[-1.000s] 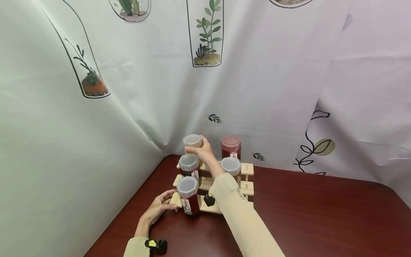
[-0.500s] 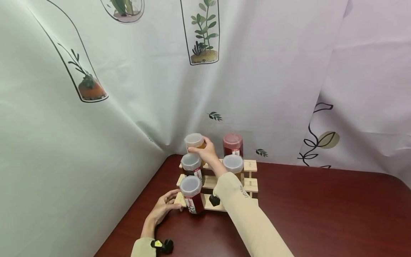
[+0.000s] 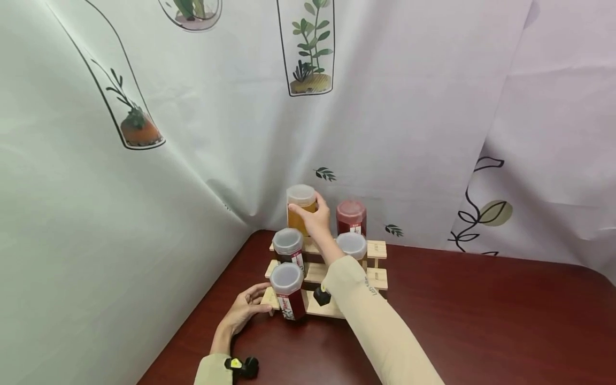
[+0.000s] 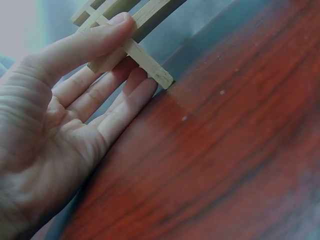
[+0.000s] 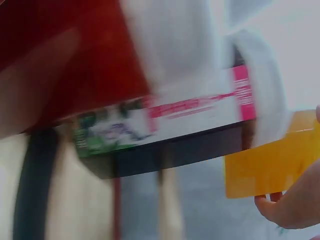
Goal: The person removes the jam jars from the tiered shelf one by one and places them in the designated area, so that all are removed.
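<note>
My right hand (image 3: 315,218) grips a jar of amber-yellow contents (image 3: 299,214) with a whitish lid, thumb and fingers on opposite sides. The jar is raised at the back left, above the top step of a three-step wooden rack (image 3: 315,272); in the right wrist view the amber jar (image 5: 270,165) shows at the right edge. Low on the left, my left hand (image 3: 244,310) holds the rack's front-left end. The left wrist view shows that thumb on top of the wooden rack (image 4: 155,17), with fingers beneath and beside a leg.
On the rack stand a dark jar (image 3: 287,243) at middle left, a red jar (image 3: 290,299) at front left, another red jar (image 3: 351,216) at back right and a pale-lidded jar (image 3: 352,245) partly behind my right arm. A curtain (image 3: 231,133) hangs close behind the dark-red table (image 3: 471,315).
The amber jar has risen from the rack's top step in my right hand, shifting slightly right. My left hand keeps its hold on the rack. The head view has shifted a little.
</note>
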Tool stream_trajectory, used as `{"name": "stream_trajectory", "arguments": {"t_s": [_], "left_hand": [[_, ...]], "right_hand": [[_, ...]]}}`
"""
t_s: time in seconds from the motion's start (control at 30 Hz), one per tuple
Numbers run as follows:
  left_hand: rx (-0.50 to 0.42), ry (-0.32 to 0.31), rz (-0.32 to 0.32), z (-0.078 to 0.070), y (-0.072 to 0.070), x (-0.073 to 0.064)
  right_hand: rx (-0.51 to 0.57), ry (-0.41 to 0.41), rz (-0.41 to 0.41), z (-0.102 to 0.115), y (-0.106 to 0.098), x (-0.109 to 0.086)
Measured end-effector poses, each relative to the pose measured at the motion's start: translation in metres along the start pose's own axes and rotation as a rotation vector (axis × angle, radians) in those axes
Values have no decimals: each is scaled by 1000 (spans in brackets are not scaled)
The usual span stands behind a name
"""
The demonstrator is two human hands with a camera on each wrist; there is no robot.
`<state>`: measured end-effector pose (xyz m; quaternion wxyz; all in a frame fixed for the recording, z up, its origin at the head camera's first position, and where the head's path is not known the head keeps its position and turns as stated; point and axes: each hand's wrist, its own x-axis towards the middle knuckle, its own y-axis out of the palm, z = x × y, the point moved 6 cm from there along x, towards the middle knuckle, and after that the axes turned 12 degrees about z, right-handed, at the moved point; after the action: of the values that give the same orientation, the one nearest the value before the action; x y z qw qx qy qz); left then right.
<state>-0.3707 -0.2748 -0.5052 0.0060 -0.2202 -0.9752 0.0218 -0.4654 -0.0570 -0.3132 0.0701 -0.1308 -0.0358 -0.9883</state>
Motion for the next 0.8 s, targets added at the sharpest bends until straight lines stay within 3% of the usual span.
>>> {"name": "stream_trajectory", "arguments": {"t_s": [0.47,0.8], "left_hand": [[-5,-8,6,1,3,4],[11,-3,26,-1,-2,1]], "right_hand": [[31,-144,47,73,-23,1],[27,-207,29,119,-64,-8]]}}
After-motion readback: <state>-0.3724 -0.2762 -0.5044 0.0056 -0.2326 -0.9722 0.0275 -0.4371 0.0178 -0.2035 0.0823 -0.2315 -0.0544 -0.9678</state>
